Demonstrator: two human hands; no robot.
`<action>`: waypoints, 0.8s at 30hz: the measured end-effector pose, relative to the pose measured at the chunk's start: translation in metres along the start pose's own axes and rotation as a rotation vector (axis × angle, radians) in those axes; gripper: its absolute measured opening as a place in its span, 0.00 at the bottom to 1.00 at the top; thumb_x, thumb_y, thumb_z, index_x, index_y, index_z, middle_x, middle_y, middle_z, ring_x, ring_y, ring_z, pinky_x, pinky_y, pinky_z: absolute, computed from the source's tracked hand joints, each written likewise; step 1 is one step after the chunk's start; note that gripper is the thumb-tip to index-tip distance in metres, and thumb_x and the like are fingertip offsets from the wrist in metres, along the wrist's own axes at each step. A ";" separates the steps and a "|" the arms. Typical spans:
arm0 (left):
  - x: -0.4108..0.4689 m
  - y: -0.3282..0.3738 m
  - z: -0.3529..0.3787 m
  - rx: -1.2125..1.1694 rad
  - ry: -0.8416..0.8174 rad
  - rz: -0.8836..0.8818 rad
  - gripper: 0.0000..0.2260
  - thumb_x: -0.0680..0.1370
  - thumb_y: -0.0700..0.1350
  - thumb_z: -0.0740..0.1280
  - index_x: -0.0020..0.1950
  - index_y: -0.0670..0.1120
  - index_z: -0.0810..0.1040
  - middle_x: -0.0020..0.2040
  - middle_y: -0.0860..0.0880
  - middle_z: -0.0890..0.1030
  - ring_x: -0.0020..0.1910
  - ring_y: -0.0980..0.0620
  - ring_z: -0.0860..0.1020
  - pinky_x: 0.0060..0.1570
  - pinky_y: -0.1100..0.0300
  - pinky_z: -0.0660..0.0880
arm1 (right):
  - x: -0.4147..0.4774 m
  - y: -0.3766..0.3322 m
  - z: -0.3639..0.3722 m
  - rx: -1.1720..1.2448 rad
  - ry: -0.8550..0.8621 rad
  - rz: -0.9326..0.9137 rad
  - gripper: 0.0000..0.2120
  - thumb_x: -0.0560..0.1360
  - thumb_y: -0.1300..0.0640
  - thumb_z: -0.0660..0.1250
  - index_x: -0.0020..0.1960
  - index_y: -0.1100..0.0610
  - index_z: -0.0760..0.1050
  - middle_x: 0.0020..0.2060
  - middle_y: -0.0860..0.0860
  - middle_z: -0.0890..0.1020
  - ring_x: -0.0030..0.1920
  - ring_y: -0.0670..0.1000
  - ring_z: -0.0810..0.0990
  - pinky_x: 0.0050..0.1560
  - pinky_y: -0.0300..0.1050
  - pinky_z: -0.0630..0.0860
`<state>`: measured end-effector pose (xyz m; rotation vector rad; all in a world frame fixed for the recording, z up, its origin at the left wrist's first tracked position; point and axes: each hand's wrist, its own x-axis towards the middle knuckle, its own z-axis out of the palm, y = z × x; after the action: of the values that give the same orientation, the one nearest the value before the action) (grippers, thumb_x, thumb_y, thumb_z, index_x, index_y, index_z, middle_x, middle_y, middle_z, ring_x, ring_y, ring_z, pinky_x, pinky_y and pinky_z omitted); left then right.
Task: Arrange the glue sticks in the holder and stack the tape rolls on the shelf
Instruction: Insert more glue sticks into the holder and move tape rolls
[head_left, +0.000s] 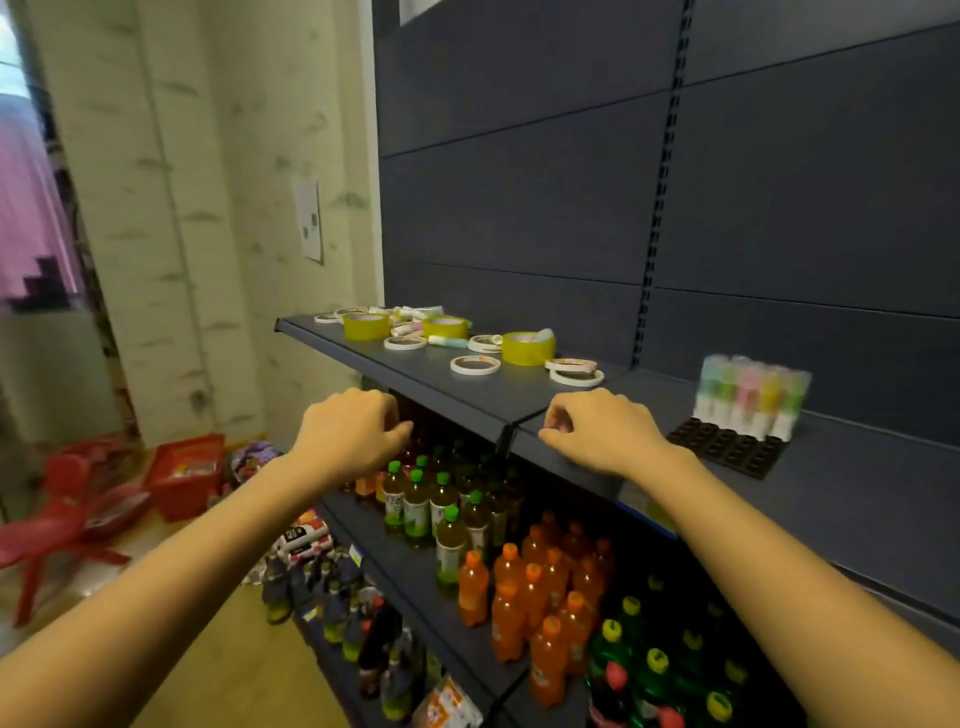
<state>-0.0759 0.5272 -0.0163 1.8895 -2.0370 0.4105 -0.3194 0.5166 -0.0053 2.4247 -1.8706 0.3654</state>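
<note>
Hovering by shelf (467, 395): left hand (353, 431), right hand (602, 436) loosely curled, empty. Judged pre-grasp; next needed reach to loose glue sticks (447, 341).

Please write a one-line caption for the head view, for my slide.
Empty left hand and right hand near the shelf edge; tape rolls and glue sticks lie scattered, holder partly filled.
</note>
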 end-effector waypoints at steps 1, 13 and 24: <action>0.004 -0.009 0.003 -0.002 -0.009 -0.001 0.15 0.79 0.57 0.59 0.52 0.47 0.78 0.50 0.46 0.82 0.50 0.45 0.79 0.41 0.57 0.69 | 0.008 -0.007 0.003 -0.002 -0.013 0.003 0.11 0.79 0.45 0.59 0.56 0.48 0.74 0.56 0.50 0.78 0.58 0.55 0.75 0.49 0.46 0.68; 0.097 -0.038 0.055 -0.124 -0.008 0.128 0.14 0.79 0.56 0.59 0.53 0.48 0.78 0.50 0.49 0.81 0.49 0.50 0.79 0.40 0.60 0.69 | 0.116 0.012 0.016 -0.098 0.006 0.222 0.12 0.78 0.46 0.59 0.54 0.50 0.76 0.55 0.52 0.78 0.54 0.56 0.76 0.46 0.46 0.68; 0.214 -0.025 0.092 -0.155 -0.035 0.279 0.16 0.79 0.57 0.58 0.53 0.48 0.79 0.49 0.49 0.81 0.45 0.52 0.77 0.43 0.57 0.74 | 0.239 0.092 0.034 -0.079 0.022 0.694 0.19 0.79 0.47 0.56 0.63 0.57 0.73 0.60 0.56 0.76 0.60 0.58 0.75 0.55 0.48 0.68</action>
<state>-0.0690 0.2935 -0.0079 1.5387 -2.2928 0.2784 -0.3463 0.2602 0.0052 1.6397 -2.6033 0.3287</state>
